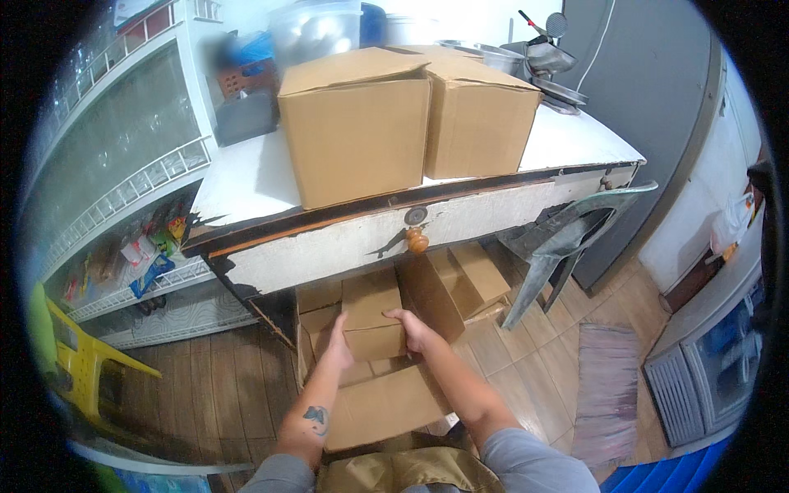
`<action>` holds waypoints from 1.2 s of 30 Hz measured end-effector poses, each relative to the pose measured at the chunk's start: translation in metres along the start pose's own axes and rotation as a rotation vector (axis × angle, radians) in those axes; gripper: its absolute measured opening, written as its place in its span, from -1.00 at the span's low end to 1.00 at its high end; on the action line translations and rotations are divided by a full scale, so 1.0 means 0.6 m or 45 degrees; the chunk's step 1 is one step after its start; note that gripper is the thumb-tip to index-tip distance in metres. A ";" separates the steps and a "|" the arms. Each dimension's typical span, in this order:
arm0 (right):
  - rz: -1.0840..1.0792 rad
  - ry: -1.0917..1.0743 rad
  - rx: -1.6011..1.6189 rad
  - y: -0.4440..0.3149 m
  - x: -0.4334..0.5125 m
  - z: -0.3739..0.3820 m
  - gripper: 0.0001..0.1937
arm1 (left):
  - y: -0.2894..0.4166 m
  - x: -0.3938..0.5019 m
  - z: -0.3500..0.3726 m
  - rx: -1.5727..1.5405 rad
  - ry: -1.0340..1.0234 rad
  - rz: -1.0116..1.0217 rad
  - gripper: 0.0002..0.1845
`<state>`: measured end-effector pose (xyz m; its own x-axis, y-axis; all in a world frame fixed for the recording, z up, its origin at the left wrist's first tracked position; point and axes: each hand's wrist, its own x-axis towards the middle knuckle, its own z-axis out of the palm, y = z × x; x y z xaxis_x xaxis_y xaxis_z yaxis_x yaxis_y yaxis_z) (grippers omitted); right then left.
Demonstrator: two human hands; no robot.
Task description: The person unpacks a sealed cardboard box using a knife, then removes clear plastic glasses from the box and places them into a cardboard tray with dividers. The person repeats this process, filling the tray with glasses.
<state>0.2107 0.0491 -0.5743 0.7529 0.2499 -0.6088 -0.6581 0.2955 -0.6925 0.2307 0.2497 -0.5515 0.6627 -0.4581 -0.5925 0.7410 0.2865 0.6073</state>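
Between my two hands is a small cardboard box (373,296), held by its near end. My left hand (339,345) grips its left side, while my right hand (412,331) has the right side with the thumb on top. Around it lies a larger open cardboard box (388,407) on the floor, partly under a worn white table, its front flap folded towards me. Whether the small box rests on the larger one's contents or is lifted, I cannot tell. Two closed-looking cardboard boxes (357,135) stand side by side on the white tabletop (246,179) above.
A drawer with a wooden knob (417,240) juts above my hands. To the right stand a grey plastic chair (555,246) and a floor mat (607,394). Metal pans (493,57) sit behind the boxes. A yellow stool (80,357) and wire shelves (142,172) are at left.
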 end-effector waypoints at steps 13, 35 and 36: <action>-0.865 0.245 -0.450 0.025 -0.484 0.142 -0.05 | -0.025 -0.310 0.076 0.485 -0.565 0.112 -0.16; -1.807 0.699 -0.649 -0.495 -0.761 0.317 -0.03 | 0.398 -0.617 0.493 0.966 -0.749 1.041 0.17; -1.556 0.583 -0.636 -0.538 -0.756 0.317 0.04 | 0.415 -0.625 0.506 1.082 -0.653 1.003 0.23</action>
<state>0.0827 0.0159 -0.0008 0.8399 -0.2729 0.4692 0.3993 -0.2749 -0.8747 0.1339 0.2372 -0.0172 0.6318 -0.7372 0.2397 -0.2626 0.0874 0.9609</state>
